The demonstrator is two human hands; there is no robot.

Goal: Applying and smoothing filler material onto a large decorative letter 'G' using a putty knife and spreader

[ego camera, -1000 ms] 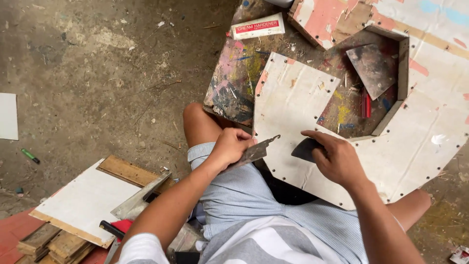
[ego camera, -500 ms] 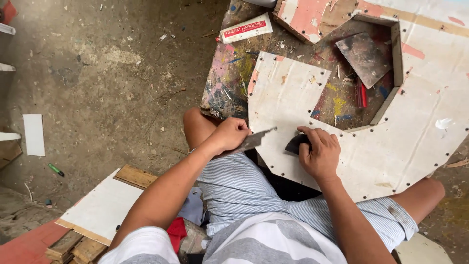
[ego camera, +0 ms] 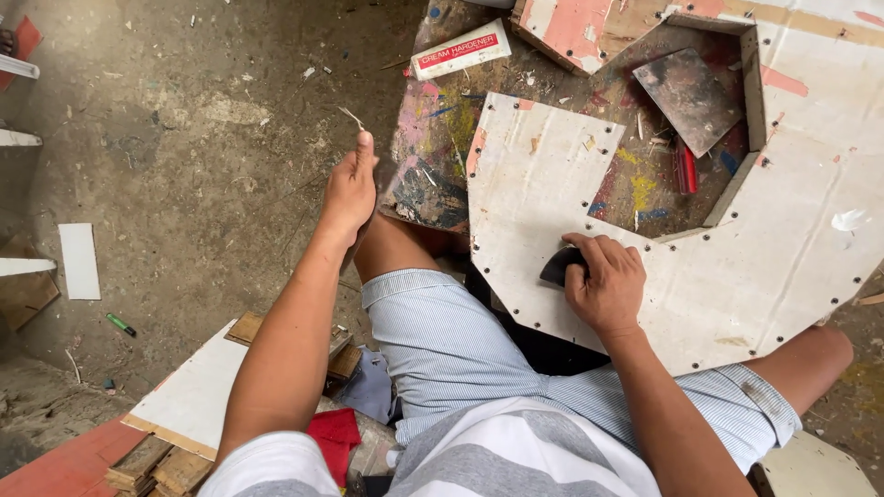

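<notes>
Dark scraper (ego camera: 559,266) gripped by right hand (ego camera: 603,287) on white panel (ego camera: 737,276), left hand (ego camera: 350,189) raised, pinching thin sliver (ego camera: 351,116)

We see bare forearms ending in a left hand (ego camera: 348,191) and right hand (ego camera: 605,287). We wear pale blue pinstriped shorts (ego camera: 460,350) and a grey-and-white striped shirt (ego camera: 497,456) at lower centre.

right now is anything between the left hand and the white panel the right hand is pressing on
Nothing visible. The left hand is raised over the bare floor, off to the side of the white panel, with only the paint-smeared board lying low between them. The right hand presses a dark pad on the panel.
</notes>
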